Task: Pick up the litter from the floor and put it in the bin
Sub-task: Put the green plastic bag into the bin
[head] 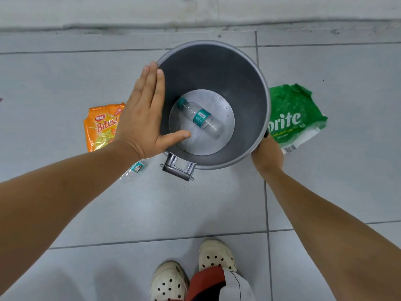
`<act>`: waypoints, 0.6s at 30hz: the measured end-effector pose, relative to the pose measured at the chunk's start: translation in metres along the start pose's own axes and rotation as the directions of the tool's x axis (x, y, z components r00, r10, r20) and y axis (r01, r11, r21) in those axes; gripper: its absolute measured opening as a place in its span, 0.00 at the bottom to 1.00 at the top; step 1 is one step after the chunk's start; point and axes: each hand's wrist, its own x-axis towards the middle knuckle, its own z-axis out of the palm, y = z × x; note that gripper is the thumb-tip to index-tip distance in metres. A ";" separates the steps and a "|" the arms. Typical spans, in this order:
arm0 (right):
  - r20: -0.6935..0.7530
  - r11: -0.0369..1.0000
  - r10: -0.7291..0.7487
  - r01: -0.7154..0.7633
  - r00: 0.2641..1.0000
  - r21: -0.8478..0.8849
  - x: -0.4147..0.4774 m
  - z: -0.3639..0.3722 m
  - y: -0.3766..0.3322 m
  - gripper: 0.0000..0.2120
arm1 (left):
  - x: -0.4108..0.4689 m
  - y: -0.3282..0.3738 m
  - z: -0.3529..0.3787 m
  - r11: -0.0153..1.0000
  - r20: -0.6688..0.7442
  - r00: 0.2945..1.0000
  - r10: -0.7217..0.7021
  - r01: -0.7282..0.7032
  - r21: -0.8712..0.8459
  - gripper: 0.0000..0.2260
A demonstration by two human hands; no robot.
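A clear ribbed bottle [200, 117] lies in the round metal bin [249, 88] — left hand [144, 118] flat, fingers spread, empty; right hand [268, 155] grips the rim (crinkled green wrapper [297, 114] at right).

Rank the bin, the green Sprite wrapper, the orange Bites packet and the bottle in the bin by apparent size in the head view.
1. bin
2. green Sprite wrapper
3. orange Bites packet, partly hidden by the left hand, so unsure
4. bottle, deeper in the bin, so farther away

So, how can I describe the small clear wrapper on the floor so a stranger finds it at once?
Start at the grey bin. Left of its metal pedal, below the orange snack packet, lies the small clear wrapper. Unlike the coloured packets, it is transparent, with a teal printed patch.
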 end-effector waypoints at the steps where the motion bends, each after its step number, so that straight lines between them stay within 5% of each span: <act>1: -0.037 0.999 0.007 -0.006 0.999 0.033 -0.001 -0.007 0.001 0.11 | 0.000 0.000 0.000 1.000 0.003 1.000 -0.002 0.002 0.006 0.51; 6: -0.333 0.988 -0.095 0.131 0.938 0.088 -0.011 -0.070 0.000 0.17 | 0.000 0.000 -0.002 1.000 0.012 1.000 -0.008 0.008 0.007 0.51; 10: -0.527 0.886 -0.408 0.462 0.746 -0.033 -0.028 -0.123 -0.009 0.19 | 0.000 -0.001 -0.002 1.000 0.032 0.999 -0.017 0.017 0.001 0.52; 13: -0.492 0.735 -0.620 0.672 0.611 -0.091 -0.041 -0.143 -0.031 0.18 | 0.000 -0.001 -0.002 1.000 0.023 1.000 -0.001 0.002 -0.024 0.53; 18: -0.169 0.506 -0.862 0.811 0.477 -0.292 -0.058 -0.139 -0.066 0.20 | 0.000 0.000 -0.003 0.998 -0.004 1.000 0.012 -0.012 -0.069 0.54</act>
